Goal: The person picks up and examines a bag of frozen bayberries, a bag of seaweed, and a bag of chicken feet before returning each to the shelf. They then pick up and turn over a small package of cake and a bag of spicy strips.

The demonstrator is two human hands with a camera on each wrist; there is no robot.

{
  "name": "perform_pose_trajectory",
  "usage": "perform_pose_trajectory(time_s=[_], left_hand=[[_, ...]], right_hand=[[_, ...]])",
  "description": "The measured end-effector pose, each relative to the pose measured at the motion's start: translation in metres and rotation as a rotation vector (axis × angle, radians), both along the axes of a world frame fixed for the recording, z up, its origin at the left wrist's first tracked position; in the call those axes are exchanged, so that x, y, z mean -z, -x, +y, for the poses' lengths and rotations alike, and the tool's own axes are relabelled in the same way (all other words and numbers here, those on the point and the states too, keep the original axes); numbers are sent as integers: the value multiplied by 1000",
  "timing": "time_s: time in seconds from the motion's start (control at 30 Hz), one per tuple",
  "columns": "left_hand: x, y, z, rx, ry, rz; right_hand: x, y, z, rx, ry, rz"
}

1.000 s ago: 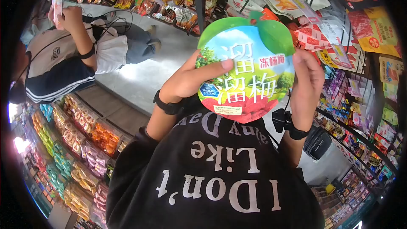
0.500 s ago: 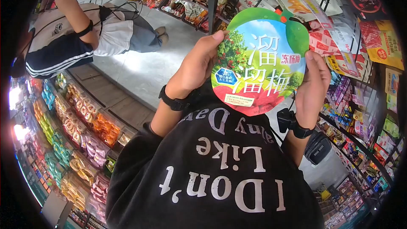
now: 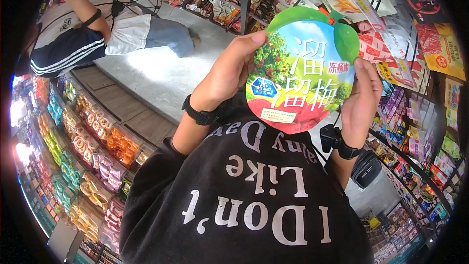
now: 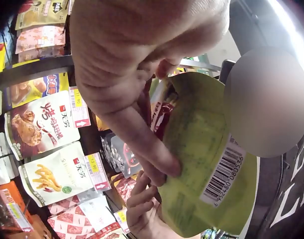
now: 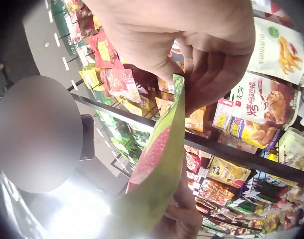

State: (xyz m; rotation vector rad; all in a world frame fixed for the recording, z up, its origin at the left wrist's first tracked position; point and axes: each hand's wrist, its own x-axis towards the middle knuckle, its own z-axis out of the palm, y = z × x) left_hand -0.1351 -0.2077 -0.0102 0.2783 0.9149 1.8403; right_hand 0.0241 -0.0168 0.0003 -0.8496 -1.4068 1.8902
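A round, fruit-shaped snack pouch (image 3: 305, 44) stands upright before my chest in the head view, its printed front facing me. My left hand (image 3: 222, 76) holds its left edge, thumb at the rim and fingers behind. At the opposite edge my right hand (image 3: 361, 102) pinches it between thumb and fingers. The left wrist view shows the pouch's green back (image 4: 196, 114) with a white barcode label (image 4: 223, 169), the left fingers (image 4: 152, 149) pressed against it. Seen edge-on in the right wrist view, the pouch (image 5: 164, 149) meets the right thumb at its rim.
Hanging snack packs (image 3: 351, 0) fill a rack ahead on the right. Shelves of bagged goods (image 3: 97, 166) curve along the left. Another person (image 3: 122, 34) is in the aisle at upper left. A dark basket (image 3: 366, 168) shows below my right wrist.
My left thumb has shifted from the pouch's front face to its left edge. Both hands and the pouch have moved right in the head view. The other person's raised hand has shifted.
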Motion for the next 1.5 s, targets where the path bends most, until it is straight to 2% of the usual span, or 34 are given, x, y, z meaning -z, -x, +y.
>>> perform_pose_trajectory(time_s=[0.2, 0.3, 0.4, 0.5, 0.6, 0.8, 0.9, 1.0, 1.17, 1.27, 1.5], left_hand=[[-2, -3, 2, -16, -10, -13], [10, 0, -3, 74, -209, -145], [10, 1, -6, 110, -306, -160], [-2, -4, -4, 50, -12, 110], [0, -4, -5, 27, 2, 40], [1, -2, -8, -93, -17, 10], [-2, -3, -10, -143, -11, -56], [-1, -1, -11, -169, -17, -15], [-3, -1, -12, -179, -18, 42], [-1, -2, -8, -190, -12, 5], [3, -3, -4, -200, 13, -4]], right_hand=[[1, -1, 2, -6, -6, -17], [-3, 2, -2, 14, 7, -61], [-6, 1, -4, 24, 31, -98], [-4, 1, -5, 30, 29, -105], [-8, 1, -8, 40, 57, -113], [-10, -18, -20, -166, 105, -3], [-11, -27, -26, -349, -29, 63], [-20, -30, -24, -623, -79, -68], [-37, -27, -32, -704, 29, -149], [-37, -26, -35, -669, 110, -121], [-27, -26, -32, -730, 28, -67]])
